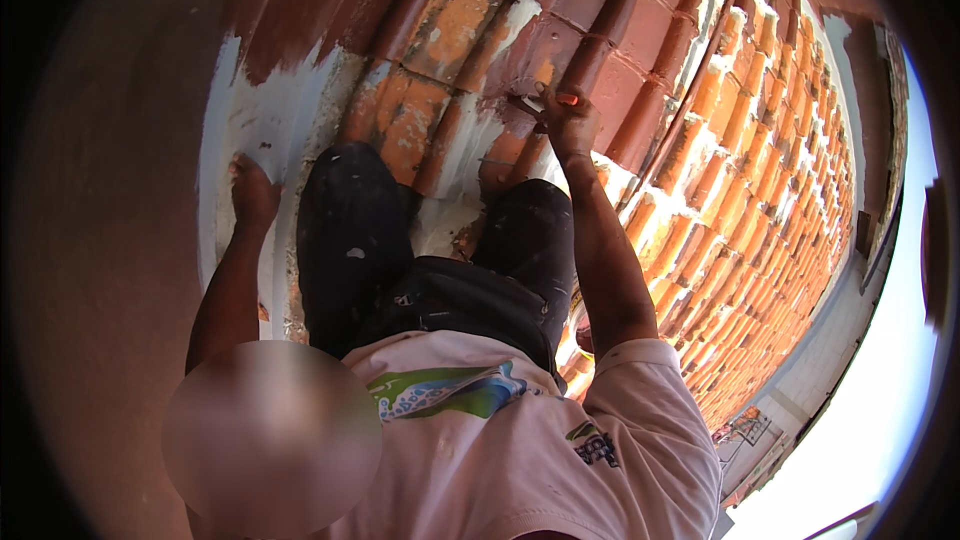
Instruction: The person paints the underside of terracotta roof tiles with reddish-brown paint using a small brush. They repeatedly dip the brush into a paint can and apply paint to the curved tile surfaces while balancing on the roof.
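My right hand [571,126] is closed around a painting tool with an orange-red handle [568,99]. The tool's dark front part points left, over a tile with fresh-looking brown-red paint; whether it is a brush or a roller I cannot make out. Near it, bare orange tiles [411,120] with whitish patches border the glossy brown-red tiles [610,90]. Low on the left, my left hand [256,192] leans on a white-coated strip [222,150] beside the roof, its fingers partly hidden, with nothing seen in it. My bent knees rest between both hands.
A brown-red wall [110,240] rises along the left. To the right, past a dark thin line running along the roof, rows of orange tiles [730,280] with white smears lie in sun. A pale roof edge [810,360] and bright sky bound the far right.
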The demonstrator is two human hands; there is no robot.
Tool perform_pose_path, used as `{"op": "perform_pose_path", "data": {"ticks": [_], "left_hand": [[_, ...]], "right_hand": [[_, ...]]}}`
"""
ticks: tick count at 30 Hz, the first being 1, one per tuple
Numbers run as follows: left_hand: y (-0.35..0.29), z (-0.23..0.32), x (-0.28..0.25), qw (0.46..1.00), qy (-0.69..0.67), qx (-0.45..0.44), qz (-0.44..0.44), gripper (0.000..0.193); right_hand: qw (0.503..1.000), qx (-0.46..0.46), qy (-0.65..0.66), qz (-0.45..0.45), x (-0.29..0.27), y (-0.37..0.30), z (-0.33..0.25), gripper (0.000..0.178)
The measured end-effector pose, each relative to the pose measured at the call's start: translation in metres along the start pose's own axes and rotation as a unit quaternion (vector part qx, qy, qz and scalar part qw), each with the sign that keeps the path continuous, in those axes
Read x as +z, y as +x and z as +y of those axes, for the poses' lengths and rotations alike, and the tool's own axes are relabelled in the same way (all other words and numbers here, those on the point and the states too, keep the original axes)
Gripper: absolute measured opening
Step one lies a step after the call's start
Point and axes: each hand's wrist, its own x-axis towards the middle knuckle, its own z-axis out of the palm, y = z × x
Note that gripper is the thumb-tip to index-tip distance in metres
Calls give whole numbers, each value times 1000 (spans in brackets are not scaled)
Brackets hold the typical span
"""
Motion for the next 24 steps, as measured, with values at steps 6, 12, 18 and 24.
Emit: {"op": "perform_pose_path", "data": {"ticks": [6,12,18,24], "left_hand": [[-1,1,2,1000,-2,-5,10,112],[-3,0,1,1000,-2,8,18,113],[2,-1,1,1000,-20,-11,-11,115],[4,-5,9,1000,-14,-17,-15,114]], "right_hand": [[1000,15,10,23,-8,-17,18,38],[991,41,126,12,5,31,7,29],[986,35,164,-17,-11,109,-8,30],[970,-200,82,113,-1,118,12,24]]}}
